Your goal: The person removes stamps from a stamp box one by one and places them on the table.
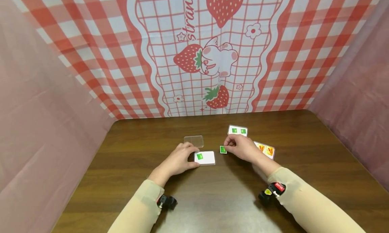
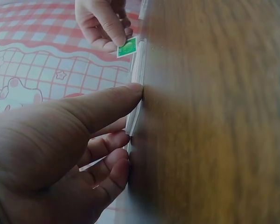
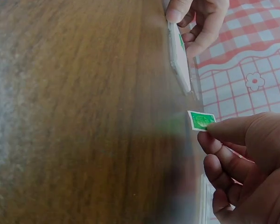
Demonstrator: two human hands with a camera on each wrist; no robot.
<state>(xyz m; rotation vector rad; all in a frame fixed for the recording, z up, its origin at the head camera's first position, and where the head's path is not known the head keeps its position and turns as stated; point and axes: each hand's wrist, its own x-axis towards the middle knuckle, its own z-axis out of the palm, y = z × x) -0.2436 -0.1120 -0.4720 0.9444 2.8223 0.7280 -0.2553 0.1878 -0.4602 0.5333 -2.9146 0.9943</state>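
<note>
A white card in a clear case (image 1: 208, 158) lies on the table, one green stamp (image 1: 199, 156) stuck on its left part. My left hand (image 1: 178, 159) holds this card at its left end, the thumb at the near edge and a finger at the far edge. Between thumb and finger my right hand (image 1: 243, 148) pinches another small green stamp (image 3: 200, 120) with a white border. That stamp is held just above the table, to the right of the card, apart from it. In the left wrist view the pinched stamp (image 2: 127, 47) appears beyond the card's far end.
An empty-looking clear case (image 1: 193, 141) lies behind my left hand. Past my right hand is a card with two green stamps (image 1: 238, 130). A card with orange-yellow pictures (image 1: 265, 150) lies partly under the right forearm. A strawberry-print cloth (image 1: 212, 57) hangs behind the wooden table (image 1: 212, 199).
</note>
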